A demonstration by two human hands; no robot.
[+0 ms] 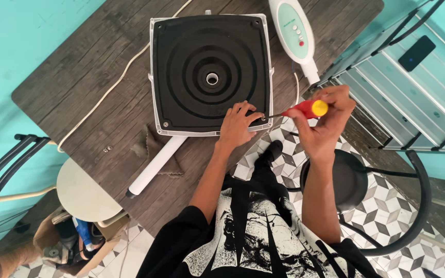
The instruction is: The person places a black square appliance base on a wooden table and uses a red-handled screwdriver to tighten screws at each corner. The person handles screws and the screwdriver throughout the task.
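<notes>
Screwdriver lined up on the near right corner of a fan base

The square black fan base (pixel 210 74) lies underside up on the wooden bench (pixel 78 87), a white pole (pixel 155 164) jutting from beneath it toward the person. The right hand (pixel 321 123) is closed around the red and yellow screwdriver (pixel 305 109), whose long axis runs almost level, its shaft pointing left to the base's near right corner. The left hand (pixel 238 126) rests there, fingers curled together on the rim beside the tip; whether they pinch a screw cannot be told. It is the nearer hand to the corner. Two small screws (pixel 107 149) lie well apart to the left, near a brown cloth (pixel 153 146).
</notes>
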